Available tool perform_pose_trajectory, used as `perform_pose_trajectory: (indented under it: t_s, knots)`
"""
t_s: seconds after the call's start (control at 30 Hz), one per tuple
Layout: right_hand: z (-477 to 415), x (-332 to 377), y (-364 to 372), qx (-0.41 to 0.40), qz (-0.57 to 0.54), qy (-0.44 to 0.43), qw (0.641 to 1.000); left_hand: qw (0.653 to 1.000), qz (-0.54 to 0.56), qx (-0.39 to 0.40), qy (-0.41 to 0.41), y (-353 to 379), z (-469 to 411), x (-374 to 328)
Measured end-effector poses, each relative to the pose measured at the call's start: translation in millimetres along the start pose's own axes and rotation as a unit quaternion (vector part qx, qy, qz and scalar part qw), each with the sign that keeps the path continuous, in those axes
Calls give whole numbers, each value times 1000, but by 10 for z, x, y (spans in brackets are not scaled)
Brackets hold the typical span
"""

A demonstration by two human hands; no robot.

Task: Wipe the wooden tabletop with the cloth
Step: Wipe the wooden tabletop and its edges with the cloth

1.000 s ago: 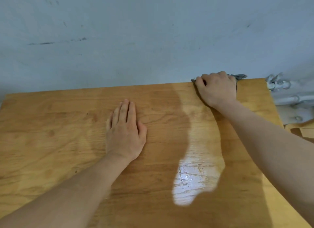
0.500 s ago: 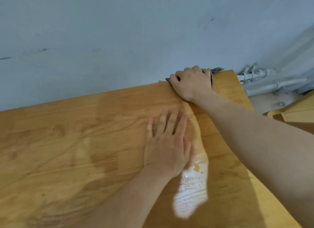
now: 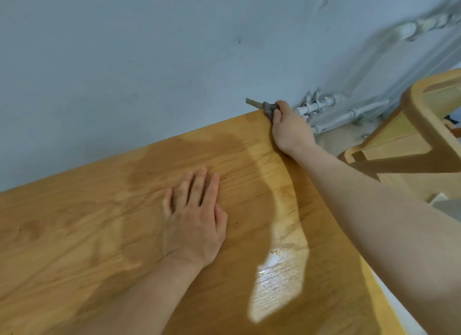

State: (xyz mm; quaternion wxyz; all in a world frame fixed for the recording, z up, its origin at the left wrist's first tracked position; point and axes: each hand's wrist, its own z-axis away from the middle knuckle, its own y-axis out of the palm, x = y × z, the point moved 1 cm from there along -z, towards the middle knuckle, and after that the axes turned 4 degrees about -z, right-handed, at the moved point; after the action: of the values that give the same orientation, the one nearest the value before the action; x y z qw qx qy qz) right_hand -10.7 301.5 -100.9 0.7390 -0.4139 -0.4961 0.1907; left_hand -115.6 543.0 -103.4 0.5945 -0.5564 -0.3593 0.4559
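Observation:
The wooden tabletop (image 3: pixel 74 234) fills the lower left and runs up to a pale blue-grey wall. My right hand (image 3: pixel 290 128) is at the table's far right corner, closed around a small grey cloth (image 3: pixel 268 108) that sticks out past the fingers, a strip of it against the wall. My left hand (image 3: pixel 193 219) lies flat on the wood near the middle, palm down, fingers together and holding nothing. A glossy wet streak (image 3: pixel 277 279) shines on the wood between my two arms.
White pipes (image 3: pixel 321 110) run along the base of the wall just past the table's right corner. A light wooden chair with a woven panel (image 3: pixel 409 140) stands to the right of the table. The table's right edge runs down under my right forearm.
My right hand has slid with the cloth along the back edge to the far right corner and now hangs over it. The view has swung to the right, bringing the chair into sight.

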Motion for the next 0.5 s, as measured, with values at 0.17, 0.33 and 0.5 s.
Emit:
perform_pose_trajectory:
  t_s: [0.17, 0.33, 0.5]
  knots:
    - [544, -238, -44, -28, 36, 14, 999, 1000, -2, 8, 1, -32, 5, -12]
    - [1040, -432, -82, -25, 64, 21, 997, 1000, 8, -12, -1, -33, 6, -20]
    - [1657, -648, -150, -16, 78, 37, 996, 999, 18, -29, 5, 5, 34, -14]
